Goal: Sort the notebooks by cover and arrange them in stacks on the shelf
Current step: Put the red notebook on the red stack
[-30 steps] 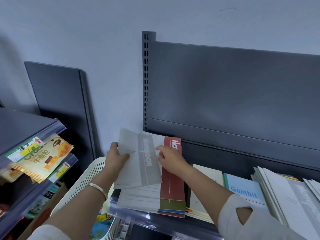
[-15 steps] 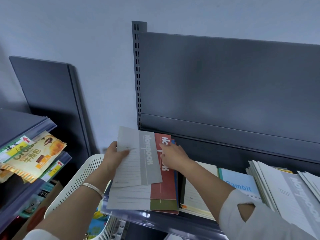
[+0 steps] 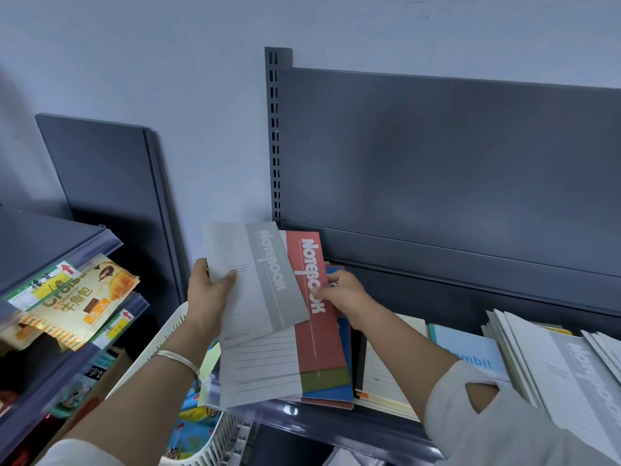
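My left hand (image 3: 208, 294) grips a grey "Notebook" (image 3: 258, 277) by its left edge and holds it tilted above the leftmost pile. My right hand (image 3: 342, 294) pinches a red "Notebook" (image 3: 312, 317) and lifts its far end off that pile. Below them lie another grey notebook (image 3: 262, 375) and blue-covered ones (image 3: 336, 393). The pile rests on the dark shelf (image 3: 336, 422). To the right lie a cream notebook (image 3: 386, 375), a light blue "Gambit" notebook (image 3: 470, 351) and a fanned stack of grey notebooks (image 3: 564, 368).
A white plastic basket (image 3: 208, 445) with colourful items stands below the shelf's left end. On the left, another shelf unit (image 3: 50, 250) carries snack packets (image 3: 77, 304). The shelf's dark back panel (image 3: 437, 169) rises behind the notebooks.
My right hand has gone from resting on the red notebook to pinching it and raising its far end. The grey notebook in my left hand has tilted further left.
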A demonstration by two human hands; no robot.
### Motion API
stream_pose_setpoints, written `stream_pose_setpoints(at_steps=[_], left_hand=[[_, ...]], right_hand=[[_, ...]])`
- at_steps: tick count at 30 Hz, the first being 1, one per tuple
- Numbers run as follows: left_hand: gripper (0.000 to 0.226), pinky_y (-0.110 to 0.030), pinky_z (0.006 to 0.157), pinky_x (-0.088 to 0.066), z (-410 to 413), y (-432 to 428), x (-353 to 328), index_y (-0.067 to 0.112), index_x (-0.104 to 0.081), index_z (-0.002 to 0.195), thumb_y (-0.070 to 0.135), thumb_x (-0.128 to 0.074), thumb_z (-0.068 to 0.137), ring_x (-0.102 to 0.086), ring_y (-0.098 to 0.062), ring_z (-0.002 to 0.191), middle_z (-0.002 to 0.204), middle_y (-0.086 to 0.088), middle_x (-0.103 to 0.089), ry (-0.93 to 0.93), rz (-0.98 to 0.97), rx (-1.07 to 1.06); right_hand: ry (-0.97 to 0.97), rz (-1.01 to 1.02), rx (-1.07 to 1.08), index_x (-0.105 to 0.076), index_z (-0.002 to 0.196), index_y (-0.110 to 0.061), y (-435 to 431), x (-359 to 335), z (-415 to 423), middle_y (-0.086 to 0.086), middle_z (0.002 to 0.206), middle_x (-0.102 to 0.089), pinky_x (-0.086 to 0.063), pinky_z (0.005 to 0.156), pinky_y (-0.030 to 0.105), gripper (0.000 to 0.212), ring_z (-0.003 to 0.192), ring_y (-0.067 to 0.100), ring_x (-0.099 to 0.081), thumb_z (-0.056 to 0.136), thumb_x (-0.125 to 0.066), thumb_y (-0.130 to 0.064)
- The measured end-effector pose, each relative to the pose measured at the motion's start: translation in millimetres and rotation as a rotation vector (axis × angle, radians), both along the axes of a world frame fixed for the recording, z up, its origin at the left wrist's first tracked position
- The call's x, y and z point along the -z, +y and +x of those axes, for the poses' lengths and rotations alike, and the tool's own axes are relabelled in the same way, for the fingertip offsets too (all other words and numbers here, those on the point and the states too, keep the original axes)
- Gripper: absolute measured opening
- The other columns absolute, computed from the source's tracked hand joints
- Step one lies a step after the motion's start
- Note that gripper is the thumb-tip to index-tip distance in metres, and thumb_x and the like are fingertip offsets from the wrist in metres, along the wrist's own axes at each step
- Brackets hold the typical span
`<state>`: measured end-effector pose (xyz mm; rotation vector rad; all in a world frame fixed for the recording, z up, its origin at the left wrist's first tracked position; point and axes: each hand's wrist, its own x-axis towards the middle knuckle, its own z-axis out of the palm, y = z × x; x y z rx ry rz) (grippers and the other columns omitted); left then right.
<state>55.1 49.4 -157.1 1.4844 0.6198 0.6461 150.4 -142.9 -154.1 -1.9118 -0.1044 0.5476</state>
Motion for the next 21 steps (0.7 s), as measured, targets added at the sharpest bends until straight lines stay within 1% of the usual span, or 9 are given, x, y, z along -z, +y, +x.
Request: stream_pose_setpoints(at_steps=[2, 4, 6, 8, 11, 13, 17, 19, 21], left_hand=[[0.017, -0.034, 0.073, -0.05, 0, 0, -1, 0.009, -0.046, 0.102, 0.004, -0.057, 0.09, -0.056, -0.022, 0.079, 0.088, -0.002, -0.057, -0.001, -0.025, 0.005], [0.016, -0.042, 0.08, -0.051, 2, 2, 1, 0.009, -0.045, 0.1, 0.004, -0.056, 0.09, -0.057, -0.027, 0.085, 0.094, -0.006, -0.058, 0.035, -0.018, 0.007], [0.016, -0.046, 0.085, -0.05, 3, 0, 3, 0.01, -0.045, 0.1, 0.003, -0.055, 0.089, -0.057, -0.029, 0.09, 0.099, -0.01, -0.058, 0.065, -0.012, 0.006], [0.017, -0.045, 0.086, -0.05, 6, -3, 3, 0.01, -0.045, 0.1, 0.003, -0.055, 0.089, -0.057, -0.029, 0.092, 0.102, -0.011, -0.058, 0.082, -0.014, 0.01], [0.017, -0.046, 0.087, -0.051, 13, -8, -2, 0.011, -0.046, 0.101, 0.008, -0.057, 0.089, -0.057, -0.03, 0.095, 0.107, -0.012, -0.058, 0.112, 0.036, 0.035], [0.017, -0.048, 0.087, -0.051, 19, -8, -8, 0.012, -0.046, 0.099, 0.011, -0.059, 0.088, -0.057, -0.031, 0.097, 0.109, -0.012, -0.057, 0.128, 0.128, 0.079], [0.016, -0.043, 0.085, -0.048, 24, -9, -25, 0.011, -0.044, 0.102, 0.01, -0.055, 0.091, -0.055, -0.027, 0.093, 0.102, -0.007, -0.056, 0.085, 0.17, 0.166], [0.019, -0.04, 0.082, -0.049, 26, -10, -33, 0.012, -0.044, 0.108, 0.006, -0.052, 0.092, -0.054, -0.027, 0.094, 0.106, -0.008, -0.056, 0.066, 0.133, 0.203], [0.029, -0.033, 0.071, -0.048, 29, -19, -39, 0.01, -0.042, 0.117, 0.002, -0.051, 0.091, -0.054, -0.025, 0.092, 0.11, -0.01, -0.053, 0.058, 0.099, 0.264]], right_hand=[[-0.048, -0.056, 0.016, -0.062, 0.095, -0.007, 1, 1, -1, 0.012, 0.108, -0.068, -0.056, 0.085, 0.045, 0.016, 0.096, 0.027, -0.067, 0.083, -0.071, -0.014], [-0.211, -0.165, 0.079, -0.063, 0.085, -0.013, 1, -3, -3, 0.008, 0.105, -0.068, -0.057, 0.075, 0.034, 0.006, 0.089, 0.024, -0.066, 0.085, -0.068, -0.015], [-0.347, -0.291, 0.13, -0.065, 0.098, -0.015, -2, -9, -3, 0.004, 0.106, -0.067, -0.045, 0.056, 0.02, 0.01, 0.08, 0.019, -0.06, 0.09, -0.063, -0.019], [-0.414, -0.386, 0.17, -0.059, 0.107, -0.015, -7, -15, -4, 0.003, 0.108, -0.066, -0.037, 0.051, 0.018, 0.015, 0.078, 0.019, -0.058, 0.095, -0.055, -0.023], [-0.501, -0.506, 0.139, -0.045, 0.116, -0.012, -14, -18, -6, 0.007, 0.113, -0.064, -0.047, 0.06, 0.026, 0.023, 0.088, 0.026, -0.066, 0.099, -0.046, -0.028], [-0.518, -0.491, 0.09, -0.04, 0.12, -0.01, -19, -21, -8, 0.009, 0.116, -0.062, -0.05, 0.066, 0.029, 0.028, 0.093, 0.027, -0.066, 0.1, -0.043, -0.029], [-0.436, -0.253, 0.138, -0.042, 0.115, -0.012, -24, -25, -5, 0.008, 0.119, -0.062, -0.056, 0.084, 0.037, 0.021, 0.097, 0.024, -0.066, 0.101, -0.04, -0.027], [-0.405, -0.161, 0.204, -0.044, 0.114, -0.012, -29, -33, -4, 0.008, 0.118, -0.062, -0.056, 0.085, 0.038, 0.019, 0.096, 0.024, -0.066, 0.101, -0.04, -0.025], [-0.415, -0.108, 0.256, -0.046, 0.114, -0.01, -41, -42, -4, 0.008, 0.115, -0.063, -0.055, 0.082, 0.034, 0.018, 0.094, 0.023, -0.065, 0.101, -0.041, -0.022]])
